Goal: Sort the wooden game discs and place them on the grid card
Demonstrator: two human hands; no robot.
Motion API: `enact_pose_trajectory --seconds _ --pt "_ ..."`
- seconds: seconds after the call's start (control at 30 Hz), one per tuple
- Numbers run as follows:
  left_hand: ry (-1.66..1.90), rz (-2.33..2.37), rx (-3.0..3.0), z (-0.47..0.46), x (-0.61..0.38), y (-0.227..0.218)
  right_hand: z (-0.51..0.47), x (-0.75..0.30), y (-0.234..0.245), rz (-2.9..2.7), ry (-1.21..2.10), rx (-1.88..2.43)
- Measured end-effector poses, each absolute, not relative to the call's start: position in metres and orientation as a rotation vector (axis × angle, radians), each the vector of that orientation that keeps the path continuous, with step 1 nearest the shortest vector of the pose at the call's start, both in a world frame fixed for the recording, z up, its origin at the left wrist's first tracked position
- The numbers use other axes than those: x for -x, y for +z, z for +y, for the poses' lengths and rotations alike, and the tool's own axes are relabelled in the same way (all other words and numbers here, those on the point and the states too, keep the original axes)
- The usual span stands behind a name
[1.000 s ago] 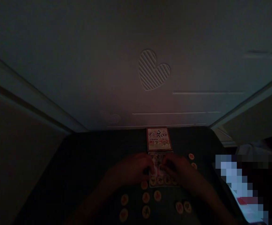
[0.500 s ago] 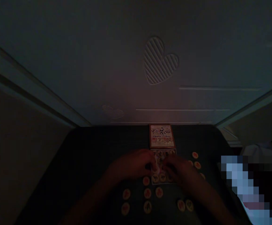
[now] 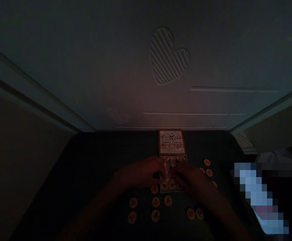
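An open box of Chinese chess pieces (image 3: pixel 172 185) lies on the dark table, rows of round discs with black characters inside. Its lid (image 3: pixel 172 142), printed "Chinese chess", rests against the box's far edge. From the left, my left hand (image 3: pixel 148 171) reaches over the box's left side, fingers bent and closed down among the pieces. Opposite it, my right hand (image 3: pixel 187 174) covers the right side, its fingers curled together close to the left fingertips. Dim light and the fingers themselves hide whatever either hand grips.
Loose red-marked pieces lie in front of the box, such as one disc (image 3: pixel 168 200), with a black-marked piece (image 3: pixel 155 216) nearer. Several more, including a red disc (image 3: pixel 207 162), lie to the right. A pale wall panel (image 3: pixel 125 67) rises behind the table. A pixelated bright shape is at right.
The whole view has shifted slightly, so everything appears a little higher and to the left. Both hands stay over the box with only slight finger movement.
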State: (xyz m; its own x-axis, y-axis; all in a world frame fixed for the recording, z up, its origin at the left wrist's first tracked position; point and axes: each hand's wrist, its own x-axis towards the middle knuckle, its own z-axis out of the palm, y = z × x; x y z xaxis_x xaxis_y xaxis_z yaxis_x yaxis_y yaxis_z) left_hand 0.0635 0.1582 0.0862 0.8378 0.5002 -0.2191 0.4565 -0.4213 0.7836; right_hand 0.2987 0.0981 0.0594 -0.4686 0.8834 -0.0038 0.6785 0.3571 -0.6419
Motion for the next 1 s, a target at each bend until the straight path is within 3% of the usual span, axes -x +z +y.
enact_pose_trajectory --seconds 1.0 --pt "0.019 0.678 -2.132 0.1604 -0.064 0.0851 0.0974 -0.3032 0.0637 -2.355 0.819 1.444"
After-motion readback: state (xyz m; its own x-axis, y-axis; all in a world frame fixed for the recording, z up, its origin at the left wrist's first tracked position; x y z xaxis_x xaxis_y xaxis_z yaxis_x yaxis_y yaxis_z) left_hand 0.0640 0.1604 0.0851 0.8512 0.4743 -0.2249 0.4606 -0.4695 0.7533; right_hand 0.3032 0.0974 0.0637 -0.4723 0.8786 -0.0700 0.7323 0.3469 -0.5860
